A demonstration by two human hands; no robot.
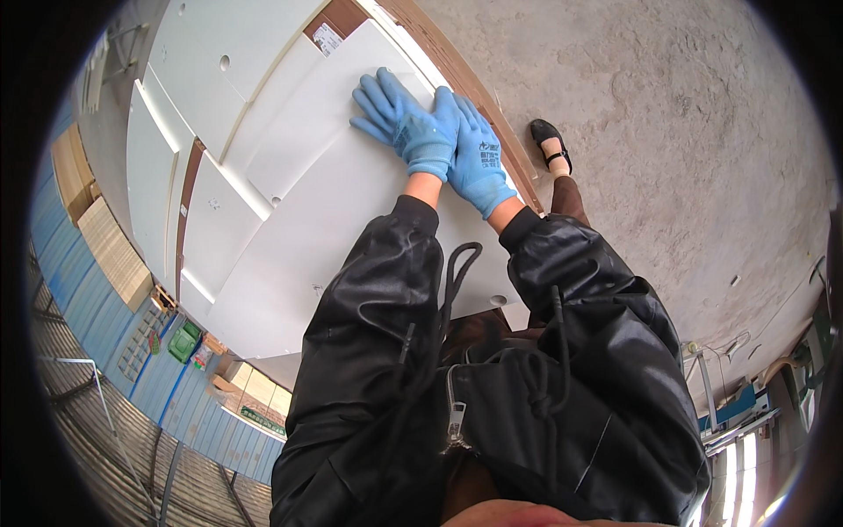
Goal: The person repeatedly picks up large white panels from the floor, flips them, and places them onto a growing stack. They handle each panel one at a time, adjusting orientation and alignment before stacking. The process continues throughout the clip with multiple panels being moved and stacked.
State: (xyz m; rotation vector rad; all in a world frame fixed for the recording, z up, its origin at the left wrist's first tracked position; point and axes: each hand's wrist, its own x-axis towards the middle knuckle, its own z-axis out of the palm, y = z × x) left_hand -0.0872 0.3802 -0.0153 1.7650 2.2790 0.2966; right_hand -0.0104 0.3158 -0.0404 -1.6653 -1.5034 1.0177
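Both my hands wear light blue work gloves. My left hand [406, 123] lies on a large white panel [351, 184], its fingers spread out and pointing away from me. Right against it is my right hand [479, 158], at the panel's right edge, with its fingers stretched forward. The gloves touch or overlap near the thumbs, so part of the right hand is hidden. Neither hand has anything visible in its grasp. The panel rests on top of a stack, and brown board edges [465, 75] run along its right side.
More white panels [198, 66] lie to the left, some with round holes. A paper label [327, 39] sits on a brown piece at the far end. Bare concrete floor [650, 132] stretches right, where a foot in a black shoe [551, 145] shows. A green bin [184, 341] stands far left.
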